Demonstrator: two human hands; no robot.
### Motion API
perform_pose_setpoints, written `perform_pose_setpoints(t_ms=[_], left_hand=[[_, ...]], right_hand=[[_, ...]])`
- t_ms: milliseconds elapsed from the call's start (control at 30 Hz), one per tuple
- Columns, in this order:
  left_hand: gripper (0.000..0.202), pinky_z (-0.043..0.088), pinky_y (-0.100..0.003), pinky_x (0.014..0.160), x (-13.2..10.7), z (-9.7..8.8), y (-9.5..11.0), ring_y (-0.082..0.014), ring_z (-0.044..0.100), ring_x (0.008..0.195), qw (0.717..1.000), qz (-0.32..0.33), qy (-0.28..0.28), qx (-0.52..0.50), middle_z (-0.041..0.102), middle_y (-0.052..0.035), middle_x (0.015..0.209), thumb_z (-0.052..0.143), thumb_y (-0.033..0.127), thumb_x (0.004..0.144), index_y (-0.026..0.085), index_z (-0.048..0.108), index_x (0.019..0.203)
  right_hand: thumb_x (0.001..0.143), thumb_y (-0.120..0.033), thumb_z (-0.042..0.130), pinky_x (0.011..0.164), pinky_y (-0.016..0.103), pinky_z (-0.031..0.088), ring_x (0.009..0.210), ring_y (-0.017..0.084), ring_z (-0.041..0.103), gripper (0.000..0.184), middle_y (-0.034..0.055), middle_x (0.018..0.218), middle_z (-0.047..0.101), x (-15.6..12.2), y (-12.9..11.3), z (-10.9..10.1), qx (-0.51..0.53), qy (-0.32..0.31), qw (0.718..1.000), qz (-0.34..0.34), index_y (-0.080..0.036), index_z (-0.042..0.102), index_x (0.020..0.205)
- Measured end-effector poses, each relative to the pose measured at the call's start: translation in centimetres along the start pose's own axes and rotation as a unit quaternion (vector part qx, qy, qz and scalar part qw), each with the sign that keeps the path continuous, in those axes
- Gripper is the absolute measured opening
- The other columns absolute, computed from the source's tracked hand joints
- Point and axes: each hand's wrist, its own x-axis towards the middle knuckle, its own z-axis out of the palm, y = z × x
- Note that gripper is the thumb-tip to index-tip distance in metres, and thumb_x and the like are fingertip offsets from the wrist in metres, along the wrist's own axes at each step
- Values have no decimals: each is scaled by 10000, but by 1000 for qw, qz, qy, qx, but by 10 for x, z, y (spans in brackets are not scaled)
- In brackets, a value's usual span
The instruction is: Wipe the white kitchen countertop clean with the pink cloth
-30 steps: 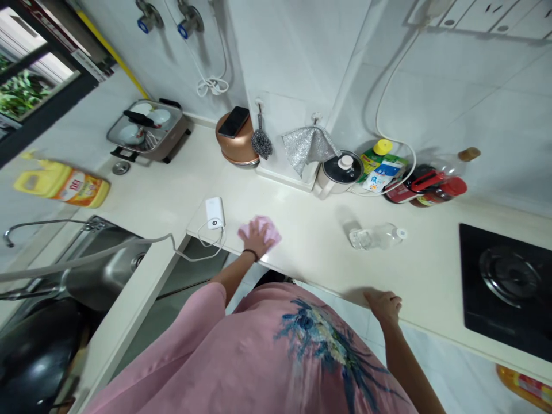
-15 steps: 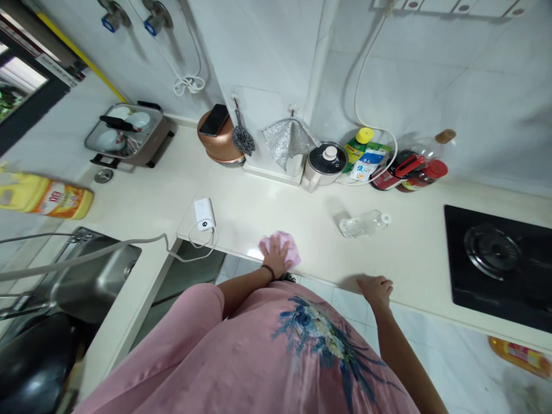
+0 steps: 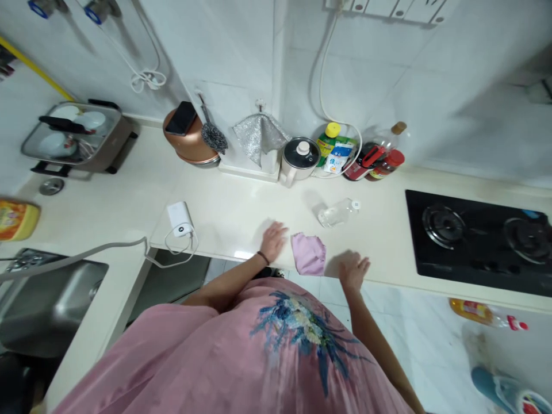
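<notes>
A pink cloth lies on the cream counter, its lower edge at the counter's front edge. To the left of it is my left hand, fingers stretched out and apart from the cloth. On the cloth's other side my right hand rests by the counter edge, empty, its fingers loosely spread. Behind the cloth a clear bottle with a white cap lies on its side.
A black gas hob is at the right, a steel sink at the left. A white power bank with a cable lies near the edge. An electric pot, bottles and a copper-coloured pot line the wall.
My left hand has let go of the pink cloth, which now lies farther right, between my hands. The view has shifted to the right.
</notes>
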Motion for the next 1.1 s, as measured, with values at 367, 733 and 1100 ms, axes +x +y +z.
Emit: perform_pose_setpoints(t_ms=[367, 733, 1100], left_hand=[[618, 98, -510, 1382, -92, -21, -118, -267, 75, 1722, 964, -236, 85, 82, 356, -46, 1795, 309, 386, 1093, 249, 491, 1668], [606, 239, -634, 1344, -68, -3, -139, -364, 235, 1685, 976, -86, 200, -19, 469, -174, 1710, 509, 415, 1051, 183, 531, 1610], [956, 322, -535, 1357, 63, -1, -32, -327, 338, 1650, 979, 81, 84, -165, 397, -187, 1746, 803, 502, 907, 202, 363, 1702]], right_hand=[[1110, -480, 240, 1345, 617, 72, 1716, 372, 10, 694, 48, 1878, 56, 19, -153, 19, -77, -183, 961, -190, -289, 194, 1775], [1099, -498, 206, 1359, 614, 130, 1724, 336, 75, 708, 12, 1873, 1, 46, -185, 27, -152, -158, 955, -199, -334, 94, 1779], [1101, -535, 142, 1316, 688, 215, 1694, 347, 200, 720, 120, 1856, 177, 19, -14, 11, -73, -56, 988, 125, -296, 135, 1780]])
